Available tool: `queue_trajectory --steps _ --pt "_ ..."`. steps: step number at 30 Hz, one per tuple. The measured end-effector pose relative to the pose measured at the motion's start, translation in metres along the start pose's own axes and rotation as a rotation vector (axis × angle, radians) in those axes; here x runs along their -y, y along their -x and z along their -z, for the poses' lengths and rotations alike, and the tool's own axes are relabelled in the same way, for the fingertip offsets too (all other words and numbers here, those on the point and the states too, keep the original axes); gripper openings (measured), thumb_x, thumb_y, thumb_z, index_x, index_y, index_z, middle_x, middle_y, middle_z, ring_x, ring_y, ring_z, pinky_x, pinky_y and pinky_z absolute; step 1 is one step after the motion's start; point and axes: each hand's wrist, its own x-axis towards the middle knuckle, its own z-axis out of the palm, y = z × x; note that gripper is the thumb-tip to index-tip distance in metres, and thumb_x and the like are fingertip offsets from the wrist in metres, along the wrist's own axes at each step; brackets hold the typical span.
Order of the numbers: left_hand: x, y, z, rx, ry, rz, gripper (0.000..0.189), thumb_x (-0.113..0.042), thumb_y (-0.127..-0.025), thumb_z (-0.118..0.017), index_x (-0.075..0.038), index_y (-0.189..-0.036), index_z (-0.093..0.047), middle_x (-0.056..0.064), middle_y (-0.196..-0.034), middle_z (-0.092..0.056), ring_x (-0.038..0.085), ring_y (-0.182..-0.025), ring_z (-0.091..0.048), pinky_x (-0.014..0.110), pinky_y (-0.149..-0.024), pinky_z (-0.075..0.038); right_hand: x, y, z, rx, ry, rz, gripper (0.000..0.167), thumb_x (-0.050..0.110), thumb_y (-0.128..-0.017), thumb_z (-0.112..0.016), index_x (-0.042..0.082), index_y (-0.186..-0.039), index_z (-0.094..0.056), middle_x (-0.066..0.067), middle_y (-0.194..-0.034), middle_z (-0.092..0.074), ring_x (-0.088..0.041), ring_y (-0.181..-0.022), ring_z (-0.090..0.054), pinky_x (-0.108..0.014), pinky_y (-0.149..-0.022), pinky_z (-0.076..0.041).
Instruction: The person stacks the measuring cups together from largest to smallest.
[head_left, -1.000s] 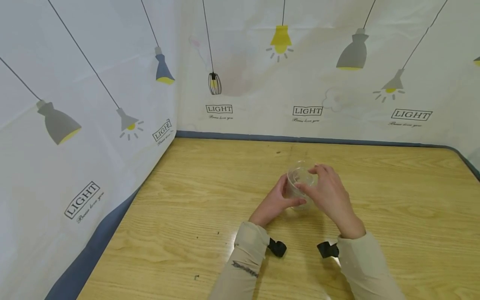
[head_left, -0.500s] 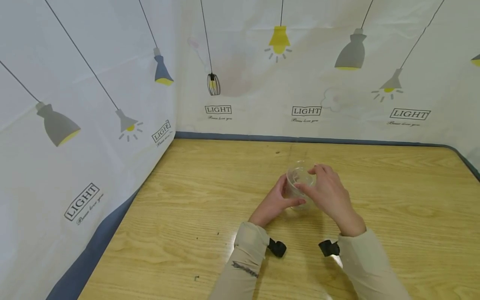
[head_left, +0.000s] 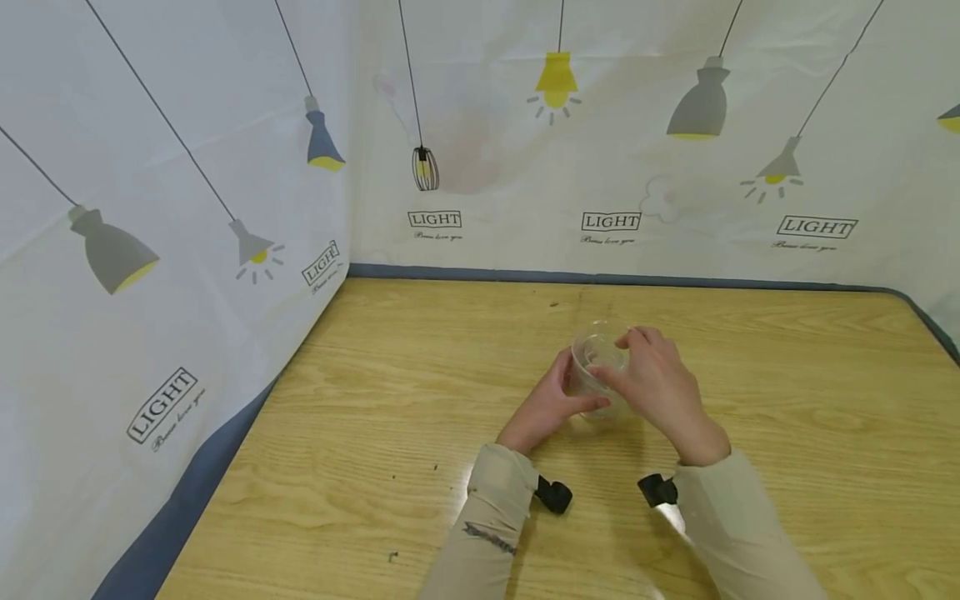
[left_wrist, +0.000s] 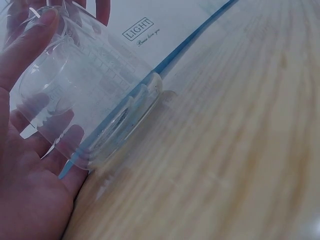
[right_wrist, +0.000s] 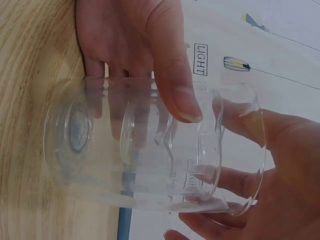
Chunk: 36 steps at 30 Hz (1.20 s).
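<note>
A clear glass beaker [head_left: 587, 389] with faint graduations stands on the table between both hands; in the left wrist view its thick base [left_wrist: 127, 122] is close over the wood. My left hand [head_left: 547, 406] grips the beaker's side, thumb on the near wall and fingers round the far side. A smaller clear vessel [right_wrist: 167, 150] shows nested inside it in the right wrist view, its outline blurred by the glass. From above, my right hand [head_left: 663, 387] pinches at the mouth, thumb and fingers spread across the smaller vessel's rim; its lower fingers are partly seen through the glass.
The wooden table [head_left: 360, 392] reaches back to a white curtain [head_left: 510, 167] printed with lamps and bordered in blue. Another such curtain runs along the left side. Black wrist mounts [head_left: 555, 496] sit at both sleeve cuffs, and small dark specks mark the wood.
The head view has shifted very slightly. My right forearm has edged up a little, while both hands keep their grip and the beaker stays in place.
</note>
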Motion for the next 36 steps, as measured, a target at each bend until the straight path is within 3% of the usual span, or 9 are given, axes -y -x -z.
queue_trajectory --steps 22,36 --pt "0.0005 0.0001 0.0009 0.001 0.011 0.010 0.084 -0.049 -0.070 -0.070 -0.047 -0.134 -0.018 -0.019 -0.137 -0.029 0.006 -0.124 -0.030 0.041 -0.099 -0.027 0.0027 -0.0043 0.0040 0.058 0.055 -0.015 0.058 0.044 -0.080 -0.061 -0.005 -0.109 -0.053 -0.021 -0.118 -0.044 -0.037 -0.104 -0.042 -0.050 -0.069 -0.043" --pt "-0.0026 0.0020 0.0009 0.000 0.018 0.016 0.082 -0.046 -0.071 -0.070 -0.046 -0.135 -0.019 -0.018 -0.137 -0.029 0.006 -0.124 -0.031 0.040 -0.099 -0.028 0.0037 -0.0073 0.0059 0.090 0.076 -0.022 0.058 0.043 -0.080 -0.061 -0.005 -0.111 -0.053 -0.021 -0.116 -0.045 -0.036 -0.104 -0.042 -0.048 -0.068 -0.043"
